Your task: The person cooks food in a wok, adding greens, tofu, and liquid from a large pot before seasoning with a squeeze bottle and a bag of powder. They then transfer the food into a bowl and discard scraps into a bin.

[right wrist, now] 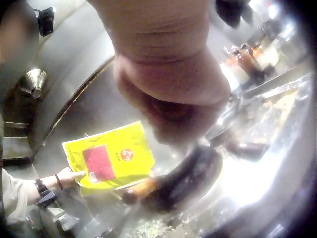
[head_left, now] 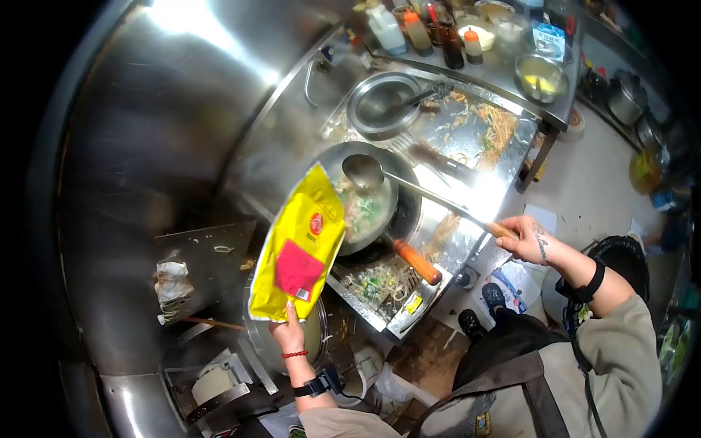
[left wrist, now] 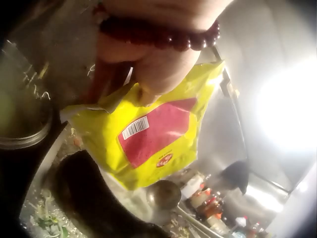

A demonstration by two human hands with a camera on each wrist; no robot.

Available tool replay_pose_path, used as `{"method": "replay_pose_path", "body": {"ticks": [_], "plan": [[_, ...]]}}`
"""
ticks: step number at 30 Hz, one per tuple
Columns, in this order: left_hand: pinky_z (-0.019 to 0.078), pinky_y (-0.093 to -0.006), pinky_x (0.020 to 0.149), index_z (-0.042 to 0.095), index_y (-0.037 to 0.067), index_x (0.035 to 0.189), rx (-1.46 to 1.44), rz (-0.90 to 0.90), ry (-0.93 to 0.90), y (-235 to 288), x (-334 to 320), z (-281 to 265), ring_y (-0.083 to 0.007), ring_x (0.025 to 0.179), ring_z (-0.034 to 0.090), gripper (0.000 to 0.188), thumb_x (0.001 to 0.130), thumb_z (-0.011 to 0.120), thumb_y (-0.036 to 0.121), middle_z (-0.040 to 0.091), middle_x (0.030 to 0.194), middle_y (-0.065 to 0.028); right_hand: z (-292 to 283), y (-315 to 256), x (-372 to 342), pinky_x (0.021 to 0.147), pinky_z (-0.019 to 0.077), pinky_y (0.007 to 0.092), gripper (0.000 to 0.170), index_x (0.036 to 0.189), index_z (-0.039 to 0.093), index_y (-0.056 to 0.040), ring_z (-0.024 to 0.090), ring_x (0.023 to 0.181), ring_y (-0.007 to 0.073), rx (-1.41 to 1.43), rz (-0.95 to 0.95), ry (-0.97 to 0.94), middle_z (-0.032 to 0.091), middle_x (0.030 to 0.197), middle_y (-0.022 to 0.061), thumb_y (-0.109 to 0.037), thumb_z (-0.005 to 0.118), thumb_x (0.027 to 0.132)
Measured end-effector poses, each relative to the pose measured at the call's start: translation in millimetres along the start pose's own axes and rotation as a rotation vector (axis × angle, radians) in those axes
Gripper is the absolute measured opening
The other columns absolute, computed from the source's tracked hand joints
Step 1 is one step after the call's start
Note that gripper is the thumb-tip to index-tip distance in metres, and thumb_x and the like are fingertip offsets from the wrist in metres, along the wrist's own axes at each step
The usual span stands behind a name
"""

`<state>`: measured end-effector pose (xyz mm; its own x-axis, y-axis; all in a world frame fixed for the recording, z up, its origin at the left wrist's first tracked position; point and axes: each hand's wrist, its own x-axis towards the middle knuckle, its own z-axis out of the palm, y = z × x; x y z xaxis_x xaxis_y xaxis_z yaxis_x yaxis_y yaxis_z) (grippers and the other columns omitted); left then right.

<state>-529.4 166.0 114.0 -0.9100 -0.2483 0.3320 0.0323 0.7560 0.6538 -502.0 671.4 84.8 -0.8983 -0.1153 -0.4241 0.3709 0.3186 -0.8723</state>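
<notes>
My left hand (head_left: 287, 337) grips the bottom end of a yellow bag (head_left: 298, 237) with a pink label, thumb on its front. The bag's upper end hangs over the left rim of a wok (head_left: 391, 219) with a wooden handle (head_left: 417, 262). Pale and green food (head_left: 363, 216) lies in the wok, partly hidden by the bag. My right hand (head_left: 520, 239) holds the wooden end of a long ladle (head_left: 427, 196), whose bowl is over the wok's upper part. In the left wrist view the yellow bag (left wrist: 143, 134) hangs below the left hand (left wrist: 163, 69). Whether the bag's mouth is open, I cannot tell.
Behind the wok sits a metal bowl (head_left: 385, 106) with a utensil in it. Sauce bottles (head_left: 418, 35) and a bowl with yellow contents (head_left: 541, 78) stand on the back shelf. Food scraps (head_left: 374, 285) lie on the stove's front edge. A large round pot (head_left: 318, 332) is beside my left forearm.
</notes>
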Motion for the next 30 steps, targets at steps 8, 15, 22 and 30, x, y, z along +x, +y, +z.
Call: {"method": "replay_pose_path", "body": {"ticks": [8,15,22,30], "plan": [[0.0483,-0.0336,0.068,0.063,-0.006,0.092,0.025,-0.014,0.03,-12.4,4.1,4.5,-0.0195,0.075,0.064,0.021,0.087,0.06,0.014,0.068,0.084,-0.0136,-2.8,1.2,-7.3,0.047,0.0403,0.0248,0.024,0.1,0.061,0.0027,0.048,0.05,0.0077,0.083,0.004,0.024,0.052,0.062,-0.0002,-0.015,0.061,0.083],[0.0484,-0.0357,0.068,0.063,-0.006,0.091,0.126,0.057,0.009,-8.4,4.2,4.0,-0.0228,0.074,0.065,0.023,0.088,0.059,0.016,0.067,0.081,-0.0142,-5.1,0.8,-14.5,0.046,0.0401,0.0238,0.023,0.1,0.061,0.0016,0.047,0.05,0.0069,0.078,0.016,0.013,0.052,0.062,-0.001,-0.016,0.061,0.084],[0.0486,-0.0349,0.069,0.063,-0.006,0.093,0.044,-0.026,0.078,-44.8,-5.8,0.0,-0.0223,0.076,0.065,0.023,0.087,0.059,0.016,0.067,0.085,-0.0155,-23.0,-33.3,-33.5,0.058,0.0442,0.0339,0.024,0.097,0.06,0.0008,0.056,0.058,0.0226,-0.276,-0.132,-0.002,0.057,0.065,0.0145,-0.015,0.062,0.08],[0.0493,-0.0348,0.065,0.062,-0.009,0.092,-0.008,-0.005,0.166,-39.4,-18.8,9.1,-0.0231,0.072,0.066,0.025,0.088,0.059,0.016,0.068,0.081,-0.016,-4.5,-55.1,-22.8,0.061,0.0491,0.042,0.021,0.099,0.06,-0.0129,0.062,0.067,0.0319,-1.06,-0.364,0.136,0.062,0.07,0.0125,-0.017,0.061,0.078]]}}
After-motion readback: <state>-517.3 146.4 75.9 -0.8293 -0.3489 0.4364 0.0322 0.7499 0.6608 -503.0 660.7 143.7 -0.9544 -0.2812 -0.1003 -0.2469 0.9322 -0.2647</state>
